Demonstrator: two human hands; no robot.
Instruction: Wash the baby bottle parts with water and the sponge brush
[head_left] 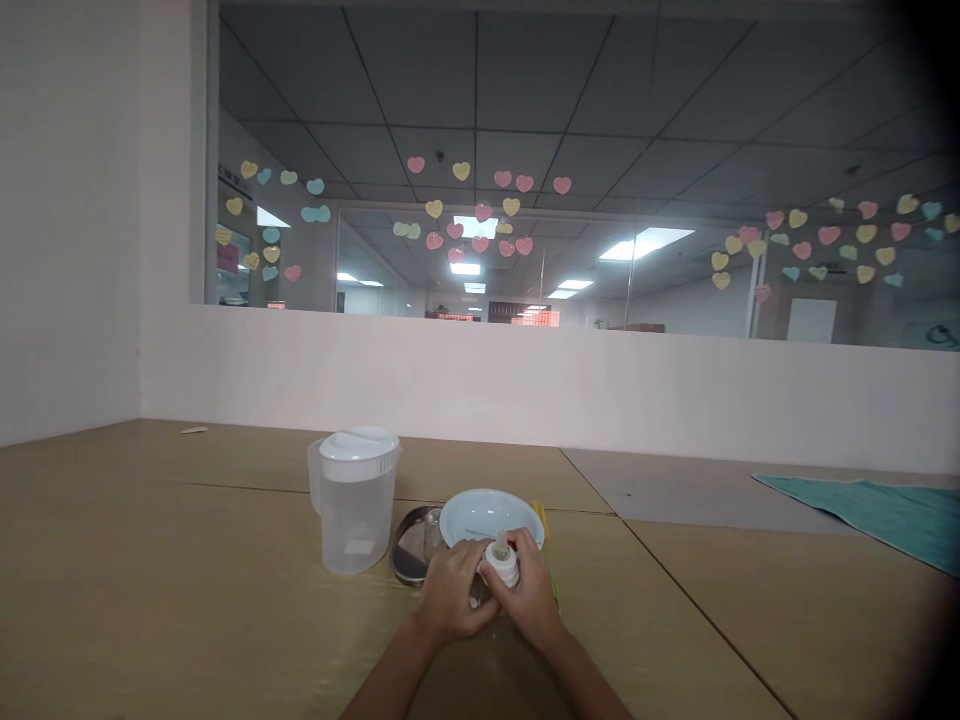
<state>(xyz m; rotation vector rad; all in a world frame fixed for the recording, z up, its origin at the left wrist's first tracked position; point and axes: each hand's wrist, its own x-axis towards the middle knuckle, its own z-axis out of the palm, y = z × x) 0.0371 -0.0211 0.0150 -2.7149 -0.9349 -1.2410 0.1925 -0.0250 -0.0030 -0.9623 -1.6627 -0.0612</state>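
Between my two hands is a baby bottle nipple in a white screw collar [501,565], its translucent tip pointing up. My right hand [534,600] has thumb and fingers closed around the collar. My left hand [452,592] is curled against the collar's left side, fingers bent. A small white bit shows below its fingers, too small to name. What lies under the collar is hidden by my hands. Just beyond them stands a pale blue bowl [491,508]. Left of the bowl, a round metal tray [406,550] bears a clear container [433,535].
A translucent lidded pitcher [358,515] stands left of the tray. Something yellow [540,518] with a yellow-green cord lies beside the bowl. A green cloth [870,515] is spread at the far right. Behind the table rises a white wall [525,385] with a window above.
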